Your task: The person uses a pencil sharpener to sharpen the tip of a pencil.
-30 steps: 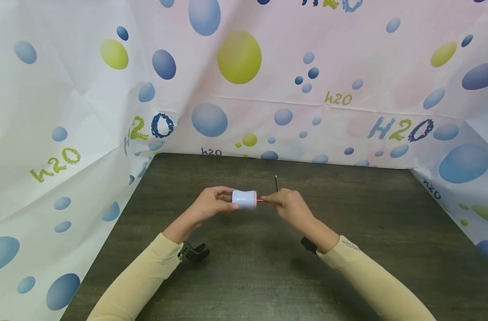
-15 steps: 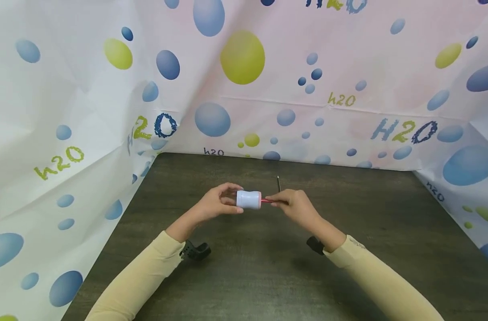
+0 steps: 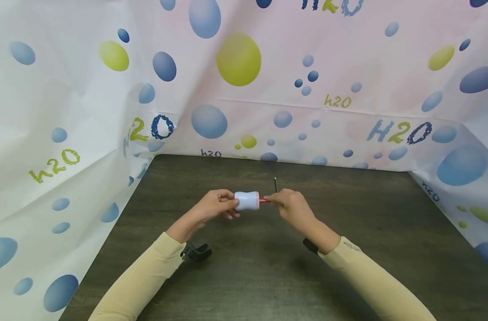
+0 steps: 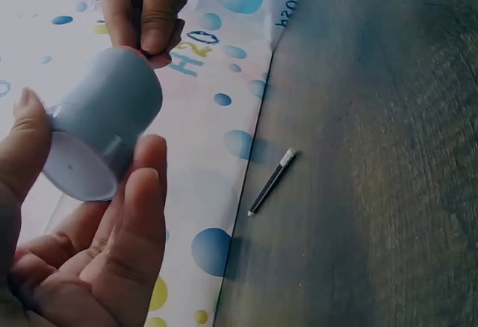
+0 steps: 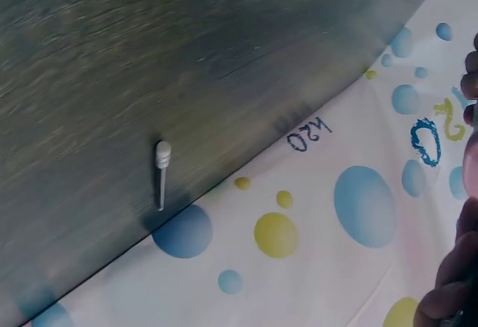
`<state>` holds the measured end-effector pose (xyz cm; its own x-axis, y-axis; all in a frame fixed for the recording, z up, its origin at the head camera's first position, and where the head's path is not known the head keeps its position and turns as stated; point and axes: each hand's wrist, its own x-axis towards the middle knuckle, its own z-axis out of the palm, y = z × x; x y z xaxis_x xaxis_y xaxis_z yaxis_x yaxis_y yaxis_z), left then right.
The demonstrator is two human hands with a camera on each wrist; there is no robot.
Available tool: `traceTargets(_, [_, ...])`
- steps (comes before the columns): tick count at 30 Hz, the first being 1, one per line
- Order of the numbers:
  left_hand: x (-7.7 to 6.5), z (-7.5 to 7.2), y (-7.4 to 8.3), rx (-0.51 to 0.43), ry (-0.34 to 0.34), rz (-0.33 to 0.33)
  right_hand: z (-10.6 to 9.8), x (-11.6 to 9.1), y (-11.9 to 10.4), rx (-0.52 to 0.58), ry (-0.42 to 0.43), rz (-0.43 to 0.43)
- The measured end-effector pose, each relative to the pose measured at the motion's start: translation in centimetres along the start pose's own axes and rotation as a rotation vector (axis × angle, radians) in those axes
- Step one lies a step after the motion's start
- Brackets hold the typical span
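Note:
My left hand [image 3: 213, 206] holds a light-blue cylinder with a pink end, which looks like a pencil sharpener [image 3: 247, 200], by its left end, above the table. The thumb and fingertips lie on opposite sides of its body in the left wrist view, where its pale round base [image 4: 78, 169] faces the camera. A thin red pencil [image 3: 262, 200] enters the pink end. My right hand [image 3: 295, 207] pinches this pencil close to the sharpener, hiding much of its length. In the right wrist view only parts of fingers [image 5: 452, 286] show at the right edge.
A dark pencil [image 3: 276, 184] with a pale end lies on the dark wooden table [image 3: 244, 276], beyond my right hand. White sheeting [image 3: 292, 67] with blue and green dots stands behind the table and along its sides.
My left hand has loosened and then regripped the sharpener; its thumb now lies higher, with the fingers turned beneath. My right hand keeps pinching the red pencil in nearly the same place.

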<state>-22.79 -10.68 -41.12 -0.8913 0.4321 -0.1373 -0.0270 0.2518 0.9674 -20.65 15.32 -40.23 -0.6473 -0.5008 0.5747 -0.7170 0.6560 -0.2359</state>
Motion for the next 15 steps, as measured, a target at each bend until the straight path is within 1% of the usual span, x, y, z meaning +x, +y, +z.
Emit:
traceTargets(3, [0.0,-0.1,0.2,0.025,0.026,0.044,-0.4,0.3,-0.2,0.066,-0.067,0.095])
traceTargets(6, [0.0,-0.1,0.6,0.077,0.066,0.113,-1.1,0.8,-0.1,0.178,-0.189,0.251])
traceTargets(8, [-0.1,-0.1,0.8,0.127,0.085,0.158,-1.6,1.2,0.3,0.29,-0.287,0.361])
traceTargets(9, [-0.2,-0.1,0.9,0.158,0.091,0.186,-1.8,1.4,0.6,0.37,-0.34,0.423])
traceTargets(12, [-0.3,0.1,1.1,0.304,0.097,0.295,-2.1,1.7,1.8,0.622,-0.502,0.582])
traceTargets(13, [-0.4,0.2,1.1,0.346,0.096,0.33,-2.1,1.7,2.2,0.692,-0.543,0.624])
traceTargets(15, [-0.5,0.3,1.1,0.419,0.092,0.382,-2.1,1.6,2.8,0.768,-0.594,0.673])
